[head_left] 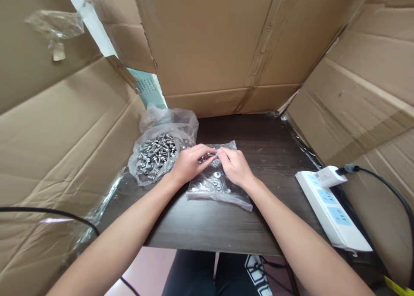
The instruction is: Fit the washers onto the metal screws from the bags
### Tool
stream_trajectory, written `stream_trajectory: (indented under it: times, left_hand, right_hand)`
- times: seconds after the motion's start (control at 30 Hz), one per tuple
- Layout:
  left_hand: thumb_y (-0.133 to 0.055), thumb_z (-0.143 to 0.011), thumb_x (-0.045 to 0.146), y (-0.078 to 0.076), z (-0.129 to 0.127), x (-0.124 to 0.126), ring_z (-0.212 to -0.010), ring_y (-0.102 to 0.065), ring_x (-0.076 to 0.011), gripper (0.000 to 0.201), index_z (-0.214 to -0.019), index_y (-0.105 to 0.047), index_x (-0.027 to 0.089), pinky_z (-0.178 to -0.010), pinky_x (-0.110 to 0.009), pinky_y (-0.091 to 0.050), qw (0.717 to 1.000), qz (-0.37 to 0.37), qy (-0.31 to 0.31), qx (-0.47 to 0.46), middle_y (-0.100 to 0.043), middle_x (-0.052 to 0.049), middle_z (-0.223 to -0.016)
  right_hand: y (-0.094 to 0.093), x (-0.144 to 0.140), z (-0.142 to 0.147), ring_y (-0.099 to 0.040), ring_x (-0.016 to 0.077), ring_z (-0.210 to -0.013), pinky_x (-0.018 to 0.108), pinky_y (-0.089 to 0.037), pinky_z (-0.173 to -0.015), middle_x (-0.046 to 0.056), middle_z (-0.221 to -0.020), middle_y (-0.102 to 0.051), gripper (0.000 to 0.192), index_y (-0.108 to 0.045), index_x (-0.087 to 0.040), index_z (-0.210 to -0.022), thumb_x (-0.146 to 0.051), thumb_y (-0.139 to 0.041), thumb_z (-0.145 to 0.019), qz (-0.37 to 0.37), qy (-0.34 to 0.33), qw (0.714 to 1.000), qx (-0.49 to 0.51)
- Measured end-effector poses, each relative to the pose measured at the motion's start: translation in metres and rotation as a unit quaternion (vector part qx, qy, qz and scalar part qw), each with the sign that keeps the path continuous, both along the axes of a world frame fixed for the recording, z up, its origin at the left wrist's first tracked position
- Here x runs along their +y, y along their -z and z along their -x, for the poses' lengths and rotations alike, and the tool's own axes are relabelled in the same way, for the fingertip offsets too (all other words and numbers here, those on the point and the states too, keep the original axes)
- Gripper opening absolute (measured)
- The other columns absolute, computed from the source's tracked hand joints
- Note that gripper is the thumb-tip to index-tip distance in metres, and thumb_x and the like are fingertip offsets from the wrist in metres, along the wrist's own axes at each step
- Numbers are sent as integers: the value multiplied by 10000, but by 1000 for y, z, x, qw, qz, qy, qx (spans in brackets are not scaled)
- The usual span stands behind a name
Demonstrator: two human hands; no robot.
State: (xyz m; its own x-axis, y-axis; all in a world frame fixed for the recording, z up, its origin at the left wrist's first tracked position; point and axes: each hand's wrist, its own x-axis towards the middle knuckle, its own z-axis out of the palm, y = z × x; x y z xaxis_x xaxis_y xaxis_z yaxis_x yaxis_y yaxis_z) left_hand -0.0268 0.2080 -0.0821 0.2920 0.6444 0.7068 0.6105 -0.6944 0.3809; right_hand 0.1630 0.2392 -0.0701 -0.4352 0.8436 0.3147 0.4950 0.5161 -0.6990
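Note:
My left hand (189,163) and my right hand (235,167) meet fingertip to fingertip over a flat clear plastic bag (217,187) that holds several metal washers. Between the fingertips sits a small metal screw (210,155), pinched from both sides. Just left of my left hand, an open clear bag (163,149) holds a heap of silver screws. Both bags lie on a dark wooden table (258,149).
Cardboard walls stand at the left (58,140), back (220,50) and right (365,89). A white power strip (333,212) with a plugged-in white charger (328,176) and black cable lies at the table's right edge. A black cable (48,212) crosses the left cardboard.

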Motion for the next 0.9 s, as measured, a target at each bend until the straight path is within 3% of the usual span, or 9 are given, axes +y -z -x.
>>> stream_trajectory:
  times: [0.13, 0.33, 0.47, 0.57, 0.9]
  left_hand:
    - [-639, -1000, 239, 0, -1, 0, -796, -703, -127, 153, -1103, -730, 172, -667, -213, -571, 1000, 0, -9, -11, -768, -62, -1000]
    - [-632, -996, 193, 1, -3, 0, -868, -720, -139, 166, -1122, -738, 173, -691, -214, -580, 999, -7, 7, -34, -763, -74, -1023]
    - [-640, -990, 178, 1, -2, 1, -892, -728, -139, 183, -1145, -739, 172, -701, -209, -578, 999, -10, 2, -40, -763, -81, -1061]
    - [-638, -994, 192, 0, -2, 1, -878, -728, -138, 174, -1135, -737, 168, -680, -204, -575, 999, -1, -3, -37, -769, -82, -1071]
    - [-652, -989, 260, 2, -2, 0, -701, -699, -107, 142, -1072, -733, 177, -677, -208, -577, 1000, 17, -13, -8, -783, -42, -980]
  right_hand:
    - [-1, 0, -1, -470, 167, -560, 302, -287, -588, 20, -562, -514, 491, -419, -226, -595, -464, -384, -1023, -1, 46, 999, 4]
    - [-2, 0, 0, -482, 156, -583, 294, -320, -605, 1, -603, -503, 408, -424, -227, -656, -402, -361, -1019, -2, -23, 999, 28]
    - [-1, 1, -2, -492, 159, -631, 286, -337, -631, -9, -690, -527, 185, -490, -228, -788, -316, -461, -949, -45, -32, 998, 10]
    - [-1, 1, -3, -501, 160, -636, 280, -345, -633, -18, -703, -541, 50, -520, -231, -855, -255, -501, -894, -39, -32, 999, 7]
    - [-4, 4, -5, -431, 144, -562, 292, -294, -597, -22, -575, -445, 320, -415, -227, -643, -322, -414, -949, -4, -46, 999, 11]
